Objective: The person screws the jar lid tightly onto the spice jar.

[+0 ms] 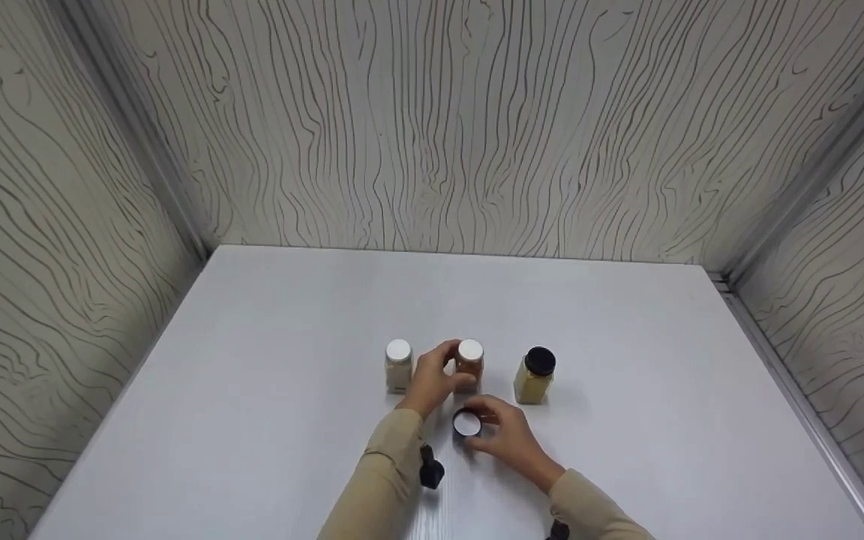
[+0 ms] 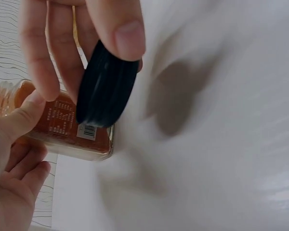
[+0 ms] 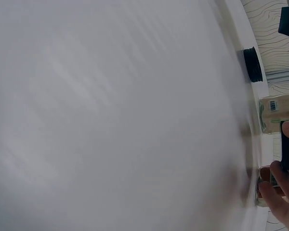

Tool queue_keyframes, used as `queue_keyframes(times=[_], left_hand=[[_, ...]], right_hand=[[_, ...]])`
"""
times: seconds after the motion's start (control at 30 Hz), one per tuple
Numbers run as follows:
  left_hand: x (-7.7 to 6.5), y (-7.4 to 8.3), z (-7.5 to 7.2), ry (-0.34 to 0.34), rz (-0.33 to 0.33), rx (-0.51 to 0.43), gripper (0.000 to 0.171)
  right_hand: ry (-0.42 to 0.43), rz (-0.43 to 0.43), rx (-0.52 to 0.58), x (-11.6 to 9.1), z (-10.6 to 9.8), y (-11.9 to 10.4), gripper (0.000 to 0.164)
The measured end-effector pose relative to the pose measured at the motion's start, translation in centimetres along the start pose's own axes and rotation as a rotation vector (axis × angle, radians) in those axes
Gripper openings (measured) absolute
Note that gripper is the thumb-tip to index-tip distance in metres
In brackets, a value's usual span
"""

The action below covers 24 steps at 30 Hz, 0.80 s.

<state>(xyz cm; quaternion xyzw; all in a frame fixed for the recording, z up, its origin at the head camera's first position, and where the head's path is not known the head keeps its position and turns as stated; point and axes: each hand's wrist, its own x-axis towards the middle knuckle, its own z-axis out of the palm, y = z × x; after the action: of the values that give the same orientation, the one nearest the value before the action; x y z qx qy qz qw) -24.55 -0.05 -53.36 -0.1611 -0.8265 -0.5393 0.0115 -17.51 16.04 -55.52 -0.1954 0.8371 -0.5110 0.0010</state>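
the left hand (image 1: 432,384) has its fingers round a brown jar (image 1: 469,366) on the worktop (image 1: 282,337), between a pale jar (image 1: 399,369) and a yellow jar (image 1: 532,385); the right hand's (image 1: 505,433) fingers pinch a black lid (image 1: 467,424).

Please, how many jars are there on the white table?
3: the left jar, the middle jar, held by the left hand, and the right jar, which wears a black lid. No other jar is visible.
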Motion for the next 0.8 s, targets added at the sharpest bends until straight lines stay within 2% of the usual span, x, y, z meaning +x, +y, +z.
queue_keyframes(times=[0.2,0.6,0.8], left_hand=[[0.0,-0.3,0.1,0.003,0.03,0.003,0.052],[0.1,-0.1,0.0,0.006,-0.005,0.004,0.053],[0.1,-0.2,0.1,-0.001,-0.009,0.007,0.053]], right_hand=[[0.009,-0.037,0.029,-0.1,-0.2,-0.4,0.047],[0.048,-0.09,0.026,0.3,-0.9,-0.8,0.046],[0.066,-0.124,0.065,0.4,-1.3,-0.7,0.046]])
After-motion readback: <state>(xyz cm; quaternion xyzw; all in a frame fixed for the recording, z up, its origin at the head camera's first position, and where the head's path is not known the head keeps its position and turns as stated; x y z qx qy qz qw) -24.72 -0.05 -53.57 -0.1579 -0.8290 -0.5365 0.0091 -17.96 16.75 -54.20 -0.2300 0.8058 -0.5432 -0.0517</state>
